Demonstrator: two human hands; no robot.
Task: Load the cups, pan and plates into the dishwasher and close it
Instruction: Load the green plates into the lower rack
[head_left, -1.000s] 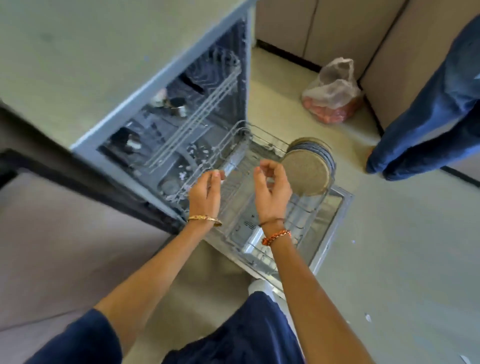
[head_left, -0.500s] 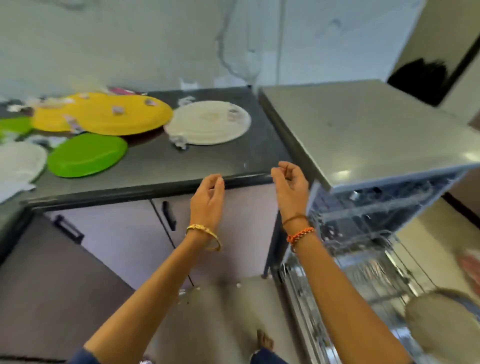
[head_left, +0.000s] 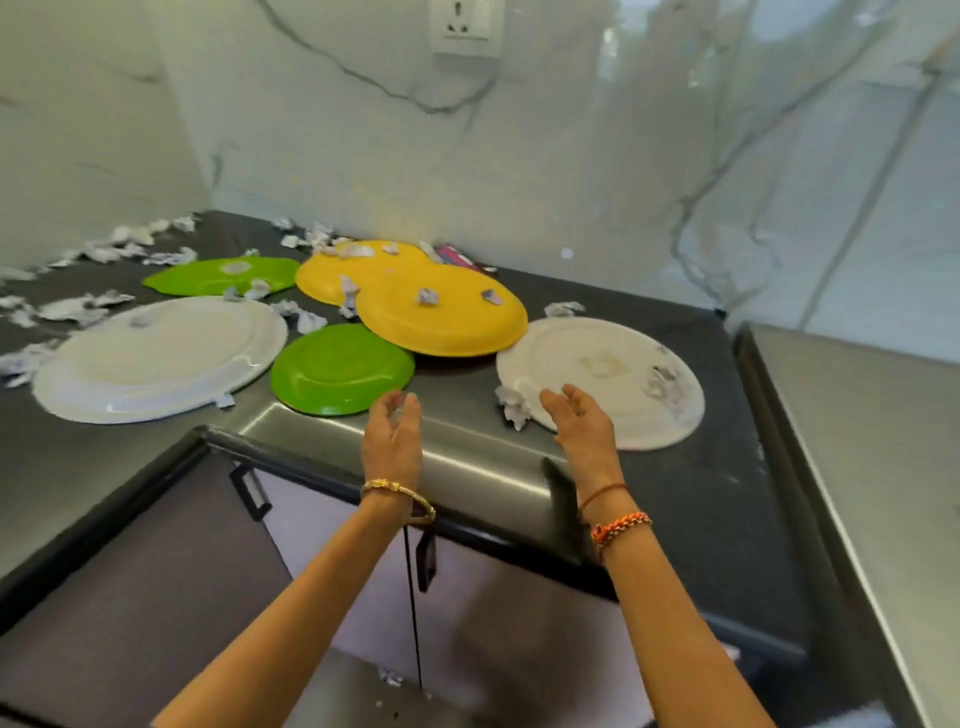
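Both forearms reach forward over the near edge of the dark countertop (head_left: 675, 499). The left hand (head_left: 392, 434) hovers with its fingers loosely bent and a little apart, holding nothing, just short of the near green plate (head_left: 340, 370). The right hand (head_left: 579, 423) is also empty, fingers relaxed and spread, over the near rim of the right white plate (head_left: 618, 379); whether it touches the plate cannot be told.

Six plates lie on the counter: two white, two green, two yellow. The left white plate (head_left: 161, 356) sits near the left side. Farther back, the front yellow plate (head_left: 447, 317) overlaps the rear yellow plate (head_left: 337, 275), and the far green plate (head_left: 223, 275) lies to their left. Crumpled paper scraps (head_left: 109, 252), too many to count, litter the plates and the counter's far left. At the right edge is the dishwasher top (head_left: 883, 441).
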